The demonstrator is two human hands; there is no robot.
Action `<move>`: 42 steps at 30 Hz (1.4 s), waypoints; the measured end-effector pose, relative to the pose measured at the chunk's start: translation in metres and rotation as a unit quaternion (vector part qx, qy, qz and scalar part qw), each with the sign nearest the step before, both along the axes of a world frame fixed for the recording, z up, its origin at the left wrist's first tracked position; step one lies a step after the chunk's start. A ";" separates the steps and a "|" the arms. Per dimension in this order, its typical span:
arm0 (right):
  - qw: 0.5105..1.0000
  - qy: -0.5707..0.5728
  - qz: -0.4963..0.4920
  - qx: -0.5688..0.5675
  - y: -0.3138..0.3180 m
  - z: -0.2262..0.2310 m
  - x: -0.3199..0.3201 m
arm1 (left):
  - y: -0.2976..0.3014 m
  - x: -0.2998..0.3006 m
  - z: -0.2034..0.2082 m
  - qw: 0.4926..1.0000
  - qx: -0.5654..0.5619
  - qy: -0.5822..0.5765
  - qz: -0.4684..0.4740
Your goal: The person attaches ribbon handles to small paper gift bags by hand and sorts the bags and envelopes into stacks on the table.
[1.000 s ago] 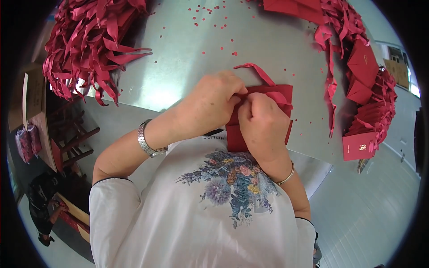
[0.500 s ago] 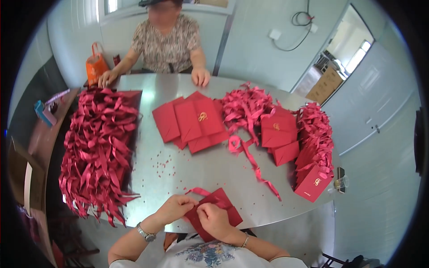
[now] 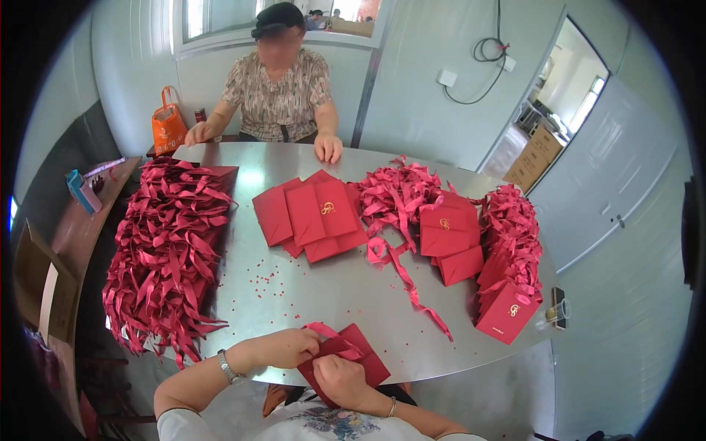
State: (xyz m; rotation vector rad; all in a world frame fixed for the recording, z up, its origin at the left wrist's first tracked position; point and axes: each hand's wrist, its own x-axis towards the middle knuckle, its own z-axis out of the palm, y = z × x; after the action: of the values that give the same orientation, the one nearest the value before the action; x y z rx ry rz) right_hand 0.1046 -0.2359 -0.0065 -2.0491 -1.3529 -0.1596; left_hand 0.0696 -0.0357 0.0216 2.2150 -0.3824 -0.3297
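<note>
Flat red paper bag (image 3: 373, 370) lies skewed at near edge of silver metal surface (image 3: 434, 360). Left hand (image 3: 294, 348) at bag's left corner, right hand (image 3: 340, 378) over its middle — grips curled closed, can't tell on what. Glossy red ribbon (image 3: 322, 330) slants along bag's far side, nearer left hand.

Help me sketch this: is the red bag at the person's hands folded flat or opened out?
Folded flat, it appears: the red bag shows thin edges and no spread sides.
</note>
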 end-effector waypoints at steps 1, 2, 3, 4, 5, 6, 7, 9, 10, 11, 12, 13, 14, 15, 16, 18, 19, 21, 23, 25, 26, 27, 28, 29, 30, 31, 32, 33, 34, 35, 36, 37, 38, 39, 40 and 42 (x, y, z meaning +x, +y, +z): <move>1.000 0.014 -0.004 0.009 -0.001 0.002 -0.003 | -0.001 -0.003 -0.001 1.000 -0.019 -0.019 -0.013; 1.000 0.014 -0.005 0.008 -0.003 0.001 -0.005 | -0.002 -0.006 -0.002 1.000 -0.020 -0.019 -0.014; 0.999 0.036 -0.009 0.024 -0.005 -0.001 -0.008 | -0.003 -0.009 -0.002 1.000 -0.010 -0.013 -0.017; 0.997 0.058 -0.013 0.039 -0.007 -0.001 -0.011 | -0.005 -0.012 -0.002 1.000 0.000 -0.008 -0.020; 0.997 0.061 -0.013 0.038 -0.007 -0.001 -0.012 | -0.006 -0.014 -0.003 1.000 -0.001 -0.005 -0.019; 0.996 0.070 -0.006 0.050 -0.007 0.000 -0.012 | -0.008 -0.017 -0.005 1.000 0.003 0.002 0.004; 0.995 0.081 0.000 0.060 -0.007 0.002 -0.012 | -0.009 -0.020 -0.007 1.000 0.005 0.011 0.027; 0.993 0.111 0.014 0.048 -0.005 0.007 -0.012 | -0.006 -0.019 -0.010 0.999 0.012 0.000 0.039; 0.993 0.114 0.017 0.035 -0.003 0.009 -0.008 | -0.003 -0.017 -0.010 0.998 0.023 -0.017 0.050; 0.990 0.136 0.023 0.006 -0.004 0.019 -0.008 | -0.003 -0.021 -0.008 0.996 0.014 -0.050 0.070; 0.992 0.125 0.032 0.000 -0.006 0.018 -0.007 | -0.002 -0.024 -0.002 0.995 0.020 -0.064 0.079; 0.996 0.075 0.034 -0.022 -0.009 0.026 -0.010 | -0.003 -0.025 0.010 0.992 0.036 -0.091 0.076; 0.998 0.034 0.048 -0.026 -0.014 0.034 -0.014 | -0.002 -0.030 0.011 0.988 0.101 -0.108 0.054; 0.998 0.017 0.060 -0.026 -0.017 0.044 -0.019 | -0.010 -0.037 0.024 0.980 0.070 -0.159 0.101; 0.997 0.033 0.069 -0.017 -0.013 0.040 0.006 | -0.006 -0.010 0.020 0.986 0.087 -0.098 0.100; 0.995 -0.020 0.091 0.025 -0.018 0.040 0.007 | -0.005 -0.013 0.009 0.983 0.048 -0.120 0.133; 0.993 -0.032 0.108 0.025 -0.023 0.039 0.004 | -0.004 -0.017 0.004 0.981 0.045 -0.118 0.148; 0.986 -0.023 0.154 0.053 -0.033 0.034 0.009 | 0.000 -0.023 -0.007 0.980 0.035 -0.122 0.156; 0.984 0.005 0.173 -0.030 -0.052 0.037 0.017 | 0.002 -0.028 -0.009 0.981 0.046 -0.107 0.158; 0.997 0.009 0.065 0.027 -0.057 0.033 0.024 | -0.001 -0.030 -0.008 0.979 0.059 -0.113 0.160; 0.997 0.023 -0.001 0.071 -0.056 0.023 0.028 | -0.002 -0.029 -0.007 0.977 0.082 -0.121 0.158; 0.991 0.038 -0.066 0.114 -0.052 0.010 0.032 | -0.004 -0.030 -0.007 0.974 0.105 -0.129 0.155; 0.991 0.038 -0.093 0.084 -0.046 0.003 0.037 | -0.005 -0.030 -0.007 0.974 0.104 -0.125 0.156; 0.991 0.037 -0.118 0.055 -0.040 -0.004 0.041 | -0.005 -0.030 -0.007 0.971 0.125 -0.131 0.158; 0.993 0.015 -0.108 -0.040 -0.040 -0.014 0.042 | -0.005 -0.030 -0.008 0.967 0.147 -0.138 0.159; 0.993 0.018 -0.106 -0.042 -0.040 -0.016 0.040 | -0.003 -0.031 -0.010 0.967 0.147 -0.134 0.160; 0.993 -0.014 -0.100 -0.061 -0.037 -0.015 0.039 | -0.001 -0.032 -0.013 0.962 0.158 -0.136 0.177; 0.991 -0.045 -0.095 -0.079 -0.035 -0.015 0.038 | 0.001 -0.032 -0.015 0.956 0.170 -0.138 0.193; 0.992 -0.043 -0.093 -0.080 -0.035 -0.016 0.038 | 0.000 -0.033 -0.014 0.956 0.170 -0.135 0.195; 0.992 -0.047 -0.086 -0.085 -0.036 -0.018 0.039 | -0.001 -0.034 -0.012 0.956 0.168 -0.120 0.207; 0.991 -0.051 -0.080 -0.090 -0.036 -0.019 0.040 | -0.002 -0.034 -0.011 0.956 0.166 -0.105 0.218; 0.992 -0.051 -0.080 -0.090 -0.035 -0.019 0.041 | -0.002 -0.033 -0.012 0.956 0.166 -0.104 0.218; 0.992 -0.045 -0.083 -0.084 -0.035 -0.019 0.040 | -0.003 -0.034 -0.013 0.954 0.154 -0.103 0.236; 0.992 -0.040 -0.086 -0.079 -0.034 -0.018 0.039 | -0.003 -0.035 -0.014 0.951 0.142 -0.102 0.254; 0.992 -0.038 -0.086 -0.079 -0.034 -0.018 0.039 | -0.001 -0.035 -0.015 0.951 0.143 -0.100 0.253; 0.993 -0.035 -0.081 -0.082 -0.034 -0.016 0.039 | 0.010 -0.037 -0.021 0.921 0.208 -0.142 0.298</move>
State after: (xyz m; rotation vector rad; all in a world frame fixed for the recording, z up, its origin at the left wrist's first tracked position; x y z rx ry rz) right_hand 0.1438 -0.2700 -0.0227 -2.3130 -1.2760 -0.1983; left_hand 0.0323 -0.0255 0.0011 2.6690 0.2494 0.2699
